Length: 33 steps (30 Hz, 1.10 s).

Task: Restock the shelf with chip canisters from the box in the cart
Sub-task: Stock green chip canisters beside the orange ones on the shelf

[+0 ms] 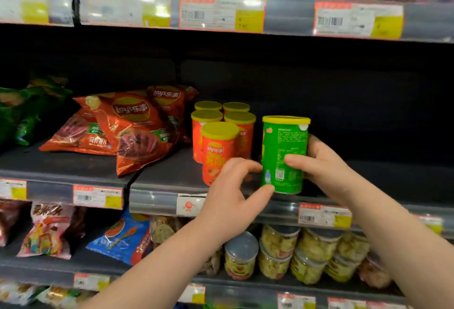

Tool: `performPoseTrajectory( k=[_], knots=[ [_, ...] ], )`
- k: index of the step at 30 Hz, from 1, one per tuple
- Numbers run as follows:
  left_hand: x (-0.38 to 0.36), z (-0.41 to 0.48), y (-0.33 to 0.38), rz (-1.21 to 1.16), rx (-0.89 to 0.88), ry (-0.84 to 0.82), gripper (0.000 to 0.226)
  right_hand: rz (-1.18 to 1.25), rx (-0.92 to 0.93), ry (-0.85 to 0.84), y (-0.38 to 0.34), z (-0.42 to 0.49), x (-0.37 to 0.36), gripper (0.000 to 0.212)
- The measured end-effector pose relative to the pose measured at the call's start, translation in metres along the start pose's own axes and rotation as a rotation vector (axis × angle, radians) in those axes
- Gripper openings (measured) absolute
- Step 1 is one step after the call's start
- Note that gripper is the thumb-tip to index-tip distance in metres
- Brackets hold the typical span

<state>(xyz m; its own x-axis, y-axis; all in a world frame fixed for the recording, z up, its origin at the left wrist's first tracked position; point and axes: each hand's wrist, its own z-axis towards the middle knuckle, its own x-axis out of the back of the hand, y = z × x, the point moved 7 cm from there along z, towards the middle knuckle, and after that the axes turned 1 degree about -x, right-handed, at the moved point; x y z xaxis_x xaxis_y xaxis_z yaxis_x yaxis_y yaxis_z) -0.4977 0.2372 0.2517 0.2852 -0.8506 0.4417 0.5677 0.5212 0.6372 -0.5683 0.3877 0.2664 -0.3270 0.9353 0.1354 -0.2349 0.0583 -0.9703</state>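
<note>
Green chip canister (pixel 283 155) stands upright at the front edge of the middle shelf (pixel 157 195), yellow lid on, just beside the cluster of five orange canisters (pixel 219 152) at its 9 o'clock. Right hand (pixel 321 167) grips it from 3 o'clock, thumb across the front label; left hand (pixel 232 200) comes in from 8 o'clock, half-open, thumb and fingertips touching the can's lower left side. Red chip bags (pixel 127 129) lie further out at 9 o'clock on the same shelf.

Canister (pixel 285 153) upright at shelf (pixel 157 195) front, right of canister cluster (pixel 221 136), chip bags (pixel 122 126) further left
</note>
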Motion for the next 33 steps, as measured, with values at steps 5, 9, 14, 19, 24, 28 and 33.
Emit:
performPoseTrajectory(
  k=[5, 9, 14, 19, 24, 28, 33],
  knots=[
    [-0.042, 0.004, -0.003, 0.455, -0.188, -0.319, 0.054, -0.072, -0.058, 0.103, 0.02, 0.044, 0.028, 0.077],
    [-0.059, 0.002, -0.016, 0.757, -0.288, -0.42, 0.057, -0.148, -0.126, 0.172, 0.041, 0.077, 0.04, 0.072],
    [-0.062, 0.0, -0.024, 0.754, -0.343, -0.342, 0.051, -0.392, -0.166, 0.252, 0.049, 0.102, 0.044, 0.092],
    [-0.061, -0.001, -0.025, 0.782, -0.374, -0.297, 0.05, -0.503, -0.207, 0.043, 0.056, 0.121, 0.035, 0.1],
    [-0.061, -0.002, -0.025, 0.805, -0.352, -0.294, 0.05, -0.554, -0.192, 0.059, 0.058, 0.133, 0.042, 0.098],
    [-0.06, -0.003, -0.023, 0.811, -0.341, -0.281, 0.049, -0.523, -0.207, 0.004, 0.063, 0.139, 0.047, 0.099],
    [-0.061, -0.003, -0.025, 0.812, -0.319, -0.281, 0.051, -0.526, -0.176, -0.003, 0.064, 0.144, 0.053, 0.094]
  ],
)
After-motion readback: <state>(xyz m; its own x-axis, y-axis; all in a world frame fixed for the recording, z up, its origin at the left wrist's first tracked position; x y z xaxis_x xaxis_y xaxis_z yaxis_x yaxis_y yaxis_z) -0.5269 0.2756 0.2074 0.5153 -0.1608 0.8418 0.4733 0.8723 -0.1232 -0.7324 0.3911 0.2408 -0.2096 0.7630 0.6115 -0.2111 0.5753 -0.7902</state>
